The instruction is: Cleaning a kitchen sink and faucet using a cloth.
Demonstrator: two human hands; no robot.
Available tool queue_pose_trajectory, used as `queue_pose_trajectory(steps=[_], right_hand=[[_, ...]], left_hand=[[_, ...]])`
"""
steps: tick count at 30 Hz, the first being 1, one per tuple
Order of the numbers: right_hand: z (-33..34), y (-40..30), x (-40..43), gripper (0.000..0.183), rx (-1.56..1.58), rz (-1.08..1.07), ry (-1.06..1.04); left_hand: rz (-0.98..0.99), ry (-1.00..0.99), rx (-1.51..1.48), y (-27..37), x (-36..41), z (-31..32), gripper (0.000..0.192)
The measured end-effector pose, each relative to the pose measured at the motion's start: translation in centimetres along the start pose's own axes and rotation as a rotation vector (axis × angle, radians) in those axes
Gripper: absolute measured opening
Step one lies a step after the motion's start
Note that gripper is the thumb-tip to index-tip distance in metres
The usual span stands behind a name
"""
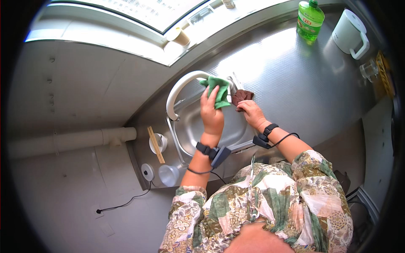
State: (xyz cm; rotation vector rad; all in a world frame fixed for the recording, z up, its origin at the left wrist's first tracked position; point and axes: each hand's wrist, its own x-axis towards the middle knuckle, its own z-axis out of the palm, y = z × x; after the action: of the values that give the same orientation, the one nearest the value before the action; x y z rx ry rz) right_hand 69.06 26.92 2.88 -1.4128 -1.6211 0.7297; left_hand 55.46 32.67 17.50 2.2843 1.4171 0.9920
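My left hand (212, 110) holds a green cloth (218, 91) against the upper part of a white gooseneck faucet (177, 90), near its base. Just to the right, my right hand (250, 112) grips a crumpled brown cloth (243, 97) at the sink's back right corner. Both hands are over the edge of a stainless steel sink basin (190, 126), whose floor is partly hidden by my left hand and forearm. The faucet's spout curves down to the left over the basin's rim. The green cloth covers part of the faucet.
Left of the sink stand a white bowl (162, 143) with wooden chopsticks (155, 144) across it, a translucent bowl (168, 175) and a round white corded base (147, 172). A green detergent bottle (310, 23), white electric kettle (346, 33) and glass cup (368, 70) stand along the steel counter (300, 85).
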Motion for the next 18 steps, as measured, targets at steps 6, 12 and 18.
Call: queue_pose_trajectory(steps=[6, 12, 18], right_hand=[[-2.2, -1.5, -3.0, 0.025, 0.171, 0.094, 0.025], [-4.1, 0.1, -5.9, 0.029, 0.396, 0.202, 0.082], [-7.0, 0.1, -7.0, 0.028, 0.584, 0.361, 0.08]], left_hand=[[0.067, -0.354, 0.366, -4.9, 2.1, 5.4, 0.026], [0.138, -0.474, 0.537, -3.2, 0.8, 7.4, 0.027], [0.05, -0.656, 0.364, -0.5, 1.7, 7.0, 0.027]])
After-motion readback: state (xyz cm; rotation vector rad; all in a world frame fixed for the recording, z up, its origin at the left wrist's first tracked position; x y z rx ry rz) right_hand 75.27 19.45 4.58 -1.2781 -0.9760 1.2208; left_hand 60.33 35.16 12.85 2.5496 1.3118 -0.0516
